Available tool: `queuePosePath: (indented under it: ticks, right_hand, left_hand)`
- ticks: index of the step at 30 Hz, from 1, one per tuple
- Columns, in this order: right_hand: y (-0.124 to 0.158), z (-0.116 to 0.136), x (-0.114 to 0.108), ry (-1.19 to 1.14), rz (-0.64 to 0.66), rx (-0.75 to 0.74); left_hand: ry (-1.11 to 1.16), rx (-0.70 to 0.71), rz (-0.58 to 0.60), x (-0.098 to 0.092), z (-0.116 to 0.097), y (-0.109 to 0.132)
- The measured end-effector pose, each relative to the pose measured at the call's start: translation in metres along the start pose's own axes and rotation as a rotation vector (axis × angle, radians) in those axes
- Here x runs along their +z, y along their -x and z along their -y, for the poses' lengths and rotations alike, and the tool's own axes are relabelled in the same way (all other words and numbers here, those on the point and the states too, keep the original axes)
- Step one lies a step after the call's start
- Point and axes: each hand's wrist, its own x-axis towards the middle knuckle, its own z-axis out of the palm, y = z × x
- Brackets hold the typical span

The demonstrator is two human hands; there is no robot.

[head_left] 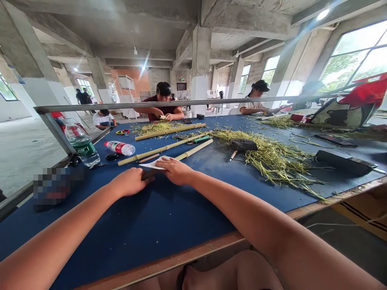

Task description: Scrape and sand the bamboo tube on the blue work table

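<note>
Left hand [130,182], fingers [145,180] extended by dark strip [148,174]; right hand [175,170] on white paper [152,164], beside bamboo stalk [193,150]; grip unclear.

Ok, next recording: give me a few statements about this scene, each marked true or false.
1. The right hand touches a white paper slip. True.
2. The left hand grips a bamboo stalk. False: the bamboo stalks lie farther up the table.
3. The red-labelled water bottle stands upright. False: it lies on its side on the blue tabletop.
4. A co-worker sits across the table. True.
</note>
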Motion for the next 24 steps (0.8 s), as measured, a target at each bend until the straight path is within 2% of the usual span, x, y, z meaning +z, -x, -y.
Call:
queuePosePath:
  ticks: [5,8,10,15,17,20,24]
  right_hand:
    - [0.015,-0.069,-0.030,0.083,-0.053,0.419]
    - [0.020,-0.089,-0.037,0.126,-0.068,0.552]
    - [0.018,-0.081,-0.033,0.136,-0.057,0.511]
    - [0.005,-0.028,-0.004,0.052,-0.004,0.143]
    - [0.002,-0.019,0.001,0.016,0.007,0.069]
    - [0.005,-0.036,-0.006,0.001,-0.005,0.153]
    - [0.019,-0.084,-0.031,0.052,-0.080,0.452]
  left_hand:
    - [-0.102,-0.038,0.048,-0.005,-0.003,0.003]
    - [-0.090,-0.038,0.049,-0.006,-0.004,0.003]
    - [-0.089,-0.032,0.048,-0.005,-0.003,0.002]
    - [-0.069,-0.029,0.046,-0.001,0.000,-0.002]
    - [-0.059,-0.010,0.048,-0.001,0.001,-0.002]
    - [-0.087,-0.017,0.055,-0.003,-0.002,0.000]
    - [-0.133,-0.036,0.069,-0.008,-0.007,0.004]
